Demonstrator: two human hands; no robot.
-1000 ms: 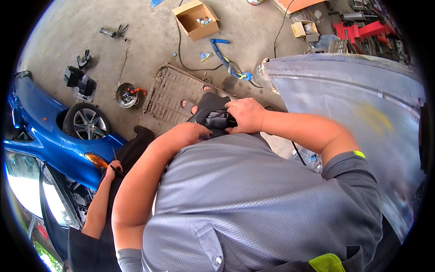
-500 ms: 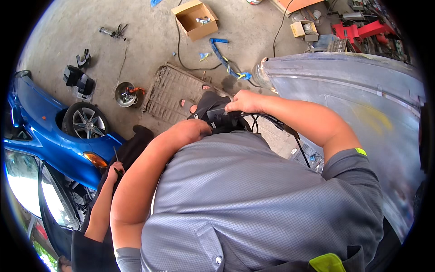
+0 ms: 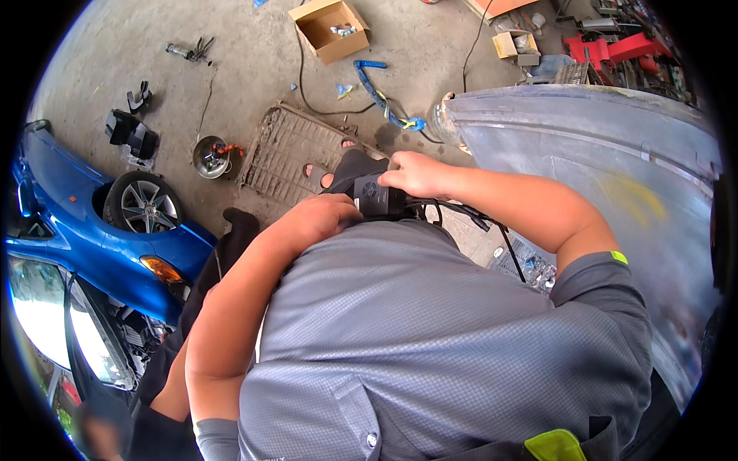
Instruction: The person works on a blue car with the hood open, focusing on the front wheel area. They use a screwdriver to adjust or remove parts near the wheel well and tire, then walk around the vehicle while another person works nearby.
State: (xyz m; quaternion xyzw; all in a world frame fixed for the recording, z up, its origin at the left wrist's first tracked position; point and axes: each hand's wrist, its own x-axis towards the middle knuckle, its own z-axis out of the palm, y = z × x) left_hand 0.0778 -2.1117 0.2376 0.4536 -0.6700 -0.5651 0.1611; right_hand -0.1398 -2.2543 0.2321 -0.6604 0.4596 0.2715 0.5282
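I hold a black power tool (image 3: 374,197) with a cord against my grey shirt, just above my belly. My left hand (image 3: 319,219) grips its near side from the left. Wrapped over its top from the right is my right hand (image 3: 415,174). The black cord (image 3: 492,230) trails off to the right under my right forearm. A grey, sanded car body panel (image 3: 615,177) stands close on my right.
A blue car (image 3: 100,230) with a front wheel sits at the left, and another person's arm (image 3: 173,384) reaches in at lower left. On the concrete floor lie a grille mat (image 3: 280,150), a metal bowl (image 3: 207,156), a cardboard box (image 3: 329,29) and blue straps (image 3: 380,92).
My right hand has slid left over the top of the tool, and the tool has shifted slightly toward my body. The cord now shows under my right forearm.
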